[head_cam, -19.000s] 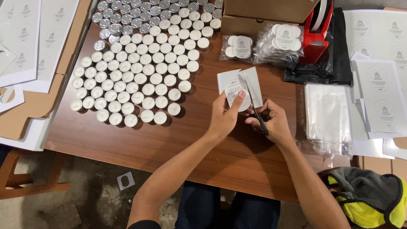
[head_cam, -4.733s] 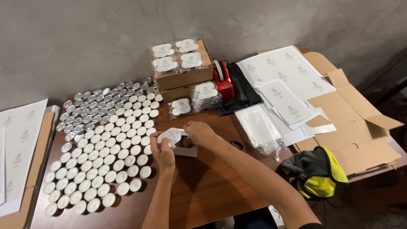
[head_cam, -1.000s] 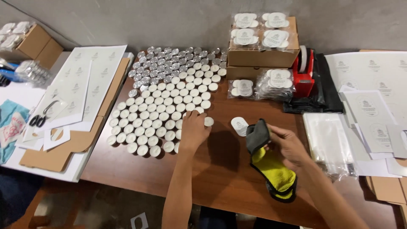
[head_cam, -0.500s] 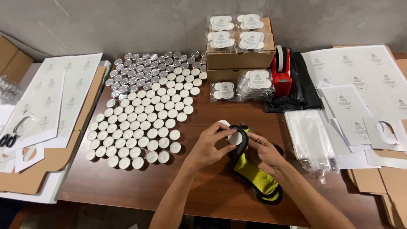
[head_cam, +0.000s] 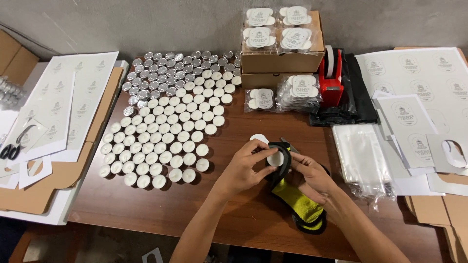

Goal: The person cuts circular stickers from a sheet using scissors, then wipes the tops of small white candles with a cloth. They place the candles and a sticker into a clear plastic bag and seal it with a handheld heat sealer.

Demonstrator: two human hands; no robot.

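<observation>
Just below the middle of the frame, the left hand [head_cam: 246,165] is pinching a round white label [head_cam: 274,159] between thumb and fingertips, pressing it against the black cuff of a yellow-and-black glove [head_cam: 298,207]. The right hand [head_cam: 309,176] is curling around that cuff from the other side, gripping it, while the glove's yellow body is lying on the brown wooden counter [head_cam: 161,214] and trailing toward the lower right. A second white round label [head_cam: 258,140] is resting on the counter just above the hands. A large field of white tealight candles [head_cam: 165,141] is filling the centre left, turning to silver cups toward the top. At the upper centre, cardboard boxes [head_cam: 282,61] are carrying bagged candle packs, with a red tape dispenser [head_cam: 330,83] just beside them on the right. Clear plastic bags [head_cam: 363,158] are lying right of the hands, and white label sheets [head_cam: 414,78] are spreading across the upper right.
</observation>
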